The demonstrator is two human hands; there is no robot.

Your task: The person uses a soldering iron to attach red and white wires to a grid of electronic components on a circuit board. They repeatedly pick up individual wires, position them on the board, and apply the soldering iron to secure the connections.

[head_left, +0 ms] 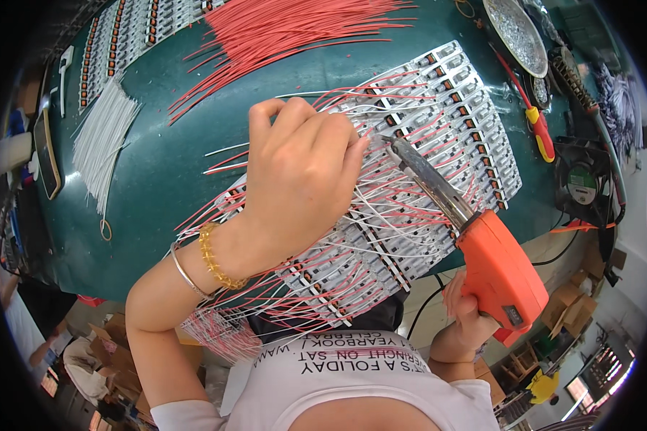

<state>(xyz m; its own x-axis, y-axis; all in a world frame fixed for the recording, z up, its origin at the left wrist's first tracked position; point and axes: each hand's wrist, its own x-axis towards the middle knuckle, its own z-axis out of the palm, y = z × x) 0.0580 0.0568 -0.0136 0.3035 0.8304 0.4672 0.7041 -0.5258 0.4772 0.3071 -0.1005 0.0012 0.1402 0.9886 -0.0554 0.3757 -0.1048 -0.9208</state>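
My right hand [467, 309] is wrapped round the handle of an orange soldering gun [503, 269]. Its long dark metal barrel slants up and left, with the tip close to the fingertips of my left hand [302, 165]. Those fingers are closed in a pinch on a thin wire; its colour is hard to make out under them. Beneath both lies a panel of white rectangular parts [474, 115] in rows, with orange and black pieces along dark strips. Many red and white wires [388, 201] stick out from the rows, and my left hand covers part of them.
Loose red wires [287, 29] are heaped at the far middle of the green table [169, 169]. A bundle of white wires [106, 129] lies left, below more panels [133, 32]. A screwdriver [539, 133], metal dish [516, 32] and black fan [584, 183] stand right.
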